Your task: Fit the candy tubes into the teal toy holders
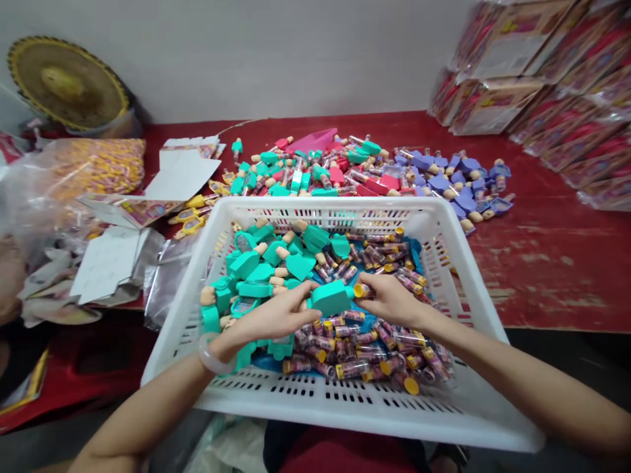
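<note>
My left hand (288, 309) is closed around a teal plastic bottle-shaped piece (331, 297), its narrow neck toward the right. Pinched in my right hand (392, 299) is a small tube with a yellow cap (361, 290), its capped end at the neck of the teal piece. Whether the two are joined I cannot tell. Both hands are over a white slotted plastic basket (340, 402). Teal pieces with cork-coloured stoppers (256, 269) are heaped in its left side. Many small clear tubes with purple labels and yellow caps (359, 369) lie in the right side and front.
Behind the basket, teal, red and purple pieces (453, 180) are piled on a red table (542, 263). Wrapped packages (497, 108) are stacked at right. White cards (106, 259), yellow pieces (190, 217) and a clear bag of yellow items (98, 167) are at left, near another person's arm (10, 279).
</note>
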`<move>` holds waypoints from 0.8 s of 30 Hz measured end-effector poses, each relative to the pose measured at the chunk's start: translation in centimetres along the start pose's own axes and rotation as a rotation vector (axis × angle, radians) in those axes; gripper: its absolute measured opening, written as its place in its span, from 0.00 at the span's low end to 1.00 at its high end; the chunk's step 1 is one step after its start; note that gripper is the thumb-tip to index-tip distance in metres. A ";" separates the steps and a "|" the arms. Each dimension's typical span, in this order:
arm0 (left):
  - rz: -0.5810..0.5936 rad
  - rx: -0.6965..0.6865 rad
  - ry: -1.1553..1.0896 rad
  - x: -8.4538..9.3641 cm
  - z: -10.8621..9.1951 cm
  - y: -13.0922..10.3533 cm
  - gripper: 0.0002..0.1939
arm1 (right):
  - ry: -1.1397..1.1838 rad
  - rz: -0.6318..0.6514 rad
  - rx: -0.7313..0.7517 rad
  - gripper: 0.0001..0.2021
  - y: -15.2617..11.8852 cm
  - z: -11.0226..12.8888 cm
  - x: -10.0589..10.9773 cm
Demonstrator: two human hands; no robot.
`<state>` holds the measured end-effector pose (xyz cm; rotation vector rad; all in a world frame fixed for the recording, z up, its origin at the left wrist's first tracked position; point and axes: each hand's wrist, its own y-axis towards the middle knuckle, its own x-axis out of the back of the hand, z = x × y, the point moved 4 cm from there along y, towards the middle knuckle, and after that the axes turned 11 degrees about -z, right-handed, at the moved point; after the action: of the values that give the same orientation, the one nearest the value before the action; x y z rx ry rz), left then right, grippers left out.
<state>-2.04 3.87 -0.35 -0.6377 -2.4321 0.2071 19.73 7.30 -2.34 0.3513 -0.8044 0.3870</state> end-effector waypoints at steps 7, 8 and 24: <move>-0.073 0.009 0.100 -1.1 -1.0 -0.1 0.21 | -0.426 0.009 0.175 0.06 -0.7 0.4 -1.1; -0.071 0.004 0.109 -1.3 -1.2 -0.2 0.22 | -0.442 0.015 0.196 0.04 -0.9 0.5 -1.2; -0.028 -0.217 0.283 -3.7 -1.4 -0.4 0.19 | -0.344 0.455 -0.116 0.05 -2.0 1.3 -2.8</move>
<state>1.16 1.68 -1.04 -0.6773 -2.2035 -0.1525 18.07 4.38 -3.91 0.1227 -1.2435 0.7129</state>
